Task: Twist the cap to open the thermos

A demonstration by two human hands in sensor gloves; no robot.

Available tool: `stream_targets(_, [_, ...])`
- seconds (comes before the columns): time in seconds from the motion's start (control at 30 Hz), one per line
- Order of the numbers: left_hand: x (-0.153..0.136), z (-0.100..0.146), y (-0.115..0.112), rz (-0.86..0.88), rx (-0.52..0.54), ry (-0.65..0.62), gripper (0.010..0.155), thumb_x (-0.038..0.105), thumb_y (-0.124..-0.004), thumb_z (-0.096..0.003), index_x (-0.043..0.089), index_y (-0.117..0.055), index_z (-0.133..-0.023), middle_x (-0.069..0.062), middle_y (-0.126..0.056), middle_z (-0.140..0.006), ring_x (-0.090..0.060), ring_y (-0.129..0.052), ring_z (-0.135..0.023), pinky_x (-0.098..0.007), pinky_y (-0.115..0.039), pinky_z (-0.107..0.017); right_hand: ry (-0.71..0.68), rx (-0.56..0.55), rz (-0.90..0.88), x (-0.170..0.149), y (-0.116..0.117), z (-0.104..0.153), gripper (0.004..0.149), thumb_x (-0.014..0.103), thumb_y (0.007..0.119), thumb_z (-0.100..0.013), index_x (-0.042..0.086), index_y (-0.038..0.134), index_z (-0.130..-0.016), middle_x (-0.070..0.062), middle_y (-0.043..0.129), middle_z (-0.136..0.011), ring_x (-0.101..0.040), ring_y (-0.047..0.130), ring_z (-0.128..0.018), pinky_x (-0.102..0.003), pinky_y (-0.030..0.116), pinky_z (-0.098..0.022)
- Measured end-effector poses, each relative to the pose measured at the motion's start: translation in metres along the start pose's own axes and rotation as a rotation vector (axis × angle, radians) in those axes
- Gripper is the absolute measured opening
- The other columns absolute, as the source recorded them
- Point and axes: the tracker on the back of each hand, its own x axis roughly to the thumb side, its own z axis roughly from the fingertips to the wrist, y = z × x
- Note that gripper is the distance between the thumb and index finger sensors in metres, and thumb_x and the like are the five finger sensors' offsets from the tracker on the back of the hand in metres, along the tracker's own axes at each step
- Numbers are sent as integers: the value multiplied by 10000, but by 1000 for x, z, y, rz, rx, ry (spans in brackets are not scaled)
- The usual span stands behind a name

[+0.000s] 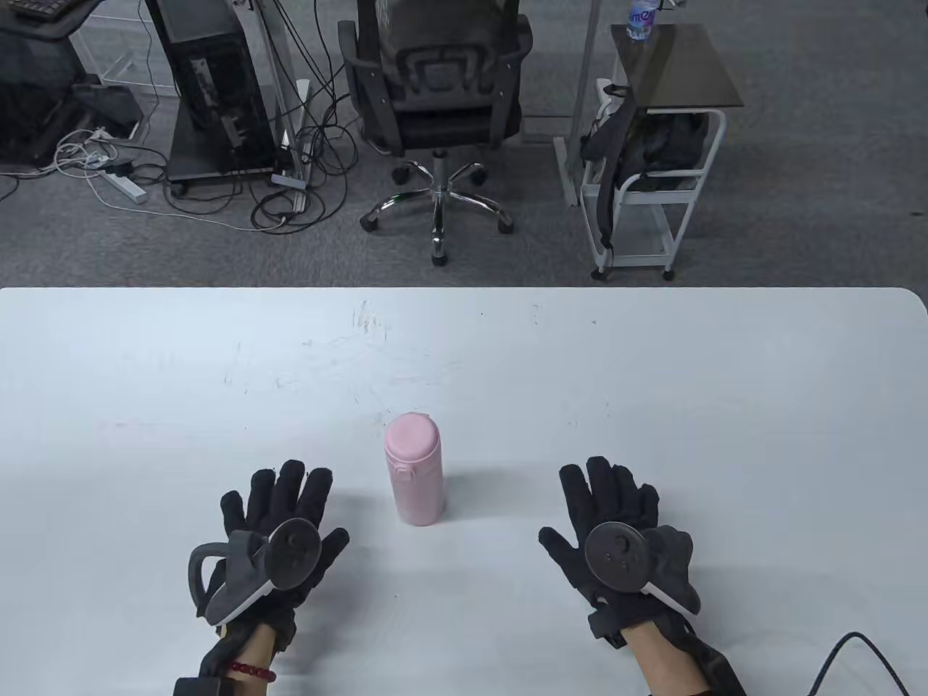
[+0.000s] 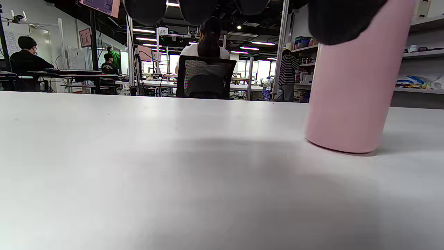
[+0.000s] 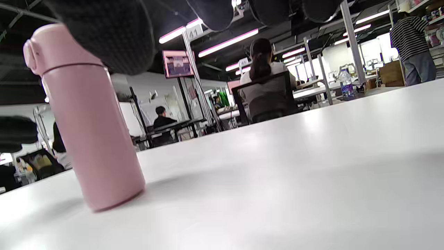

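Note:
A pink thermos (image 1: 415,470) stands upright on the white table (image 1: 652,377), its pink cap (image 1: 411,436) on top with a small latch facing me. It also shows in the left wrist view (image 2: 350,93) and the right wrist view (image 3: 92,135). My left hand (image 1: 279,522) lies flat and open on the table to the thermos's left, apart from it. My right hand (image 1: 616,525) lies flat and open to its right, also apart. Both hands are empty. Gloved fingertips (image 3: 111,34) hang in at the top of both wrist views.
The table's far edge (image 1: 464,290) runs across the middle of the table view. Beyond it stand an office chair (image 1: 435,109), a computer tower (image 1: 210,87) with cables, and a white cart (image 1: 652,159). A black cable (image 1: 855,652) lies at the near right.

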Motion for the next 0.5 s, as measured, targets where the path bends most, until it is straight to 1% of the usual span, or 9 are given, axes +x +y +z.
stream_targets(0.13, [-2, 0, -1, 14, -2, 7, 814, 602, -721, -488, 314, -349, -1152, -90, -386, -1256, -487, -404, -1134, -760, -281, -729, -3, -17, -13, 0, -3, 3, 829, 496, 759, -517, 77, 389, -1130, -344, 349, -1130, -637, 379, -949, -814, 278, -603])
stream_targets(0.27, [-2, 0, -2, 35, 2, 7, 817, 602, -720, -488, 310, -343, -1151, -91, -387, -1254, -486, -416, -1131, -759, -290, -732, -3, 0, -35, -1, -1, 3, 823, 492, 756, -517, 73, 395, -1127, -350, 352, -1125, -637, 387, -946, -815, 279, -599])
stream_targets(0.37, [-5, -1, -7, 86, -6, 7, 860, 608, -736, -480, 291, -299, -1150, -89, -385, -1248, -480, -441, -1127, -760, -331, -738, 3, 9, -57, -1, 0, 4, 825, 489, 757, -517, 74, 388, -1128, -348, 345, -1126, -636, 382, -948, -816, 273, -599])
stream_targets(0.43, [-6, -2, -10, 185, 1, -7, 916, 612, -766, -469, 265, -258, -1148, -92, -364, -1243, -477, -458, -1123, -756, -420, -748, 0, 8, -68, 0, 1, 3, 826, 484, 762, -516, 70, 388, -1126, -350, 346, -1123, -638, 382, -946, -816, 272, -598])
stream_targets(0.5, [-6, -4, -12, 385, 34, -41, 959, 600, -807, -462, 228, -247, -1145, -103, -358, -1234, -479, -480, -1112, -719, -506, -751, -10, 8, -61, 1, 2, 3, 830, 483, 765, -514, 72, 382, -1126, -346, 343, -1124, -633, 381, -948, -816, 271, -599])
